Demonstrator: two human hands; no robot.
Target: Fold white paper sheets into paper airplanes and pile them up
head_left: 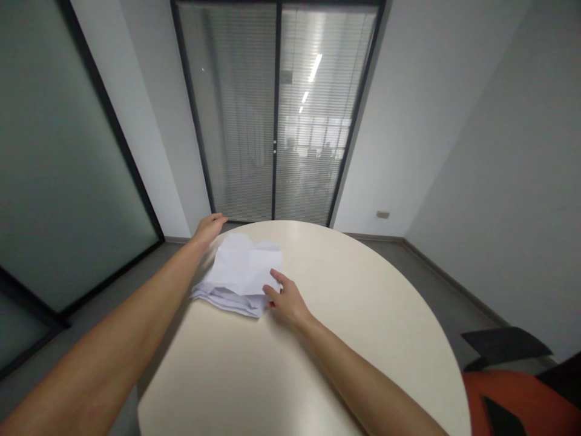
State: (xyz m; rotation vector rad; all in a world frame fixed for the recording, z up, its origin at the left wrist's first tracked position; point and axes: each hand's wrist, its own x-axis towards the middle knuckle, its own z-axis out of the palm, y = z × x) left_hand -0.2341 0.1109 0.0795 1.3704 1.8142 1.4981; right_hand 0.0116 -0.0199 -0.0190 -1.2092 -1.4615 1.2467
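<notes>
A loose stack of white paper sheets (245,266) lies on the round cream table (345,303), left of its middle. Its sheets look creased and uneven, with several layers showing along the near edge. My right hand (289,301) is at the stack's right edge, thumb and fingers apart, fingertips over or against the paper; whether they press on it I cannot tell. Past the stack's far left corner, my left hand (211,227) is held near the table's rim. Its fingers stretch out to the right, and nothing shows in them.
An orange chair (512,399) with black armrests stands at the right, close to the table's edge. Beyond the table is a glass partition with blinds (240,133) in a dark frame. A frosted glass panel (59,157) rises on the left, a grey wall on the right.
</notes>
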